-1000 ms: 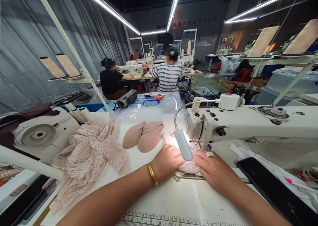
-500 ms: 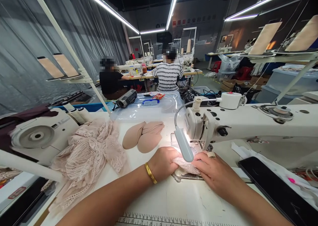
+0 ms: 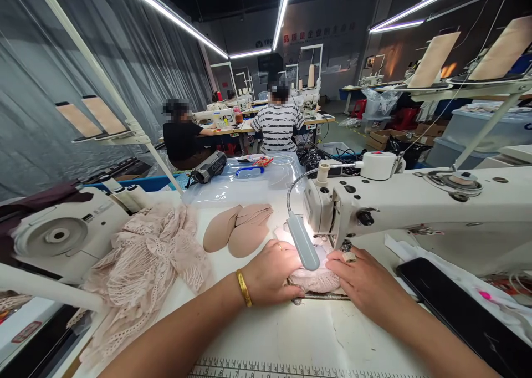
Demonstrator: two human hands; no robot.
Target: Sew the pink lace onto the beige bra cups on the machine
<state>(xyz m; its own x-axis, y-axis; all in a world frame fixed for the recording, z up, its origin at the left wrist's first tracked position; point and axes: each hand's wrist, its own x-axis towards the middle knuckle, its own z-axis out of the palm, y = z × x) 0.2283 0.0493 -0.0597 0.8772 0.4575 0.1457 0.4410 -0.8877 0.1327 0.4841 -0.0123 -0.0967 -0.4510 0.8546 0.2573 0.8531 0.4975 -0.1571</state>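
A small piece of pink lace (image 3: 316,281) lies under the head of the white sewing machine (image 3: 415,203), lit by its gooseneck lamp (image 3: 302,248). My left hand (image 3: 272,272), with a gold bangle at the wrist, presses on the lace's left side with fingers curled down. Resting on the lace's right side near the needle is my right hand (image 3: 366,284), fingers closed on the fabric. The needle area is hidden behind the lamp.
A heap of pink lace (image 3: 145,261) and beige bra cups (image 3: 239,234) lie to the left. A black phone (image 3: 461,308) lies at the right. Behind are a clear plastic box (image 3: 253,178), another machine (image 3: 62,234) and two seated workers.
Both hands have shifted slightly forward with the lace under the machine head; the lace looks more bunched between them.
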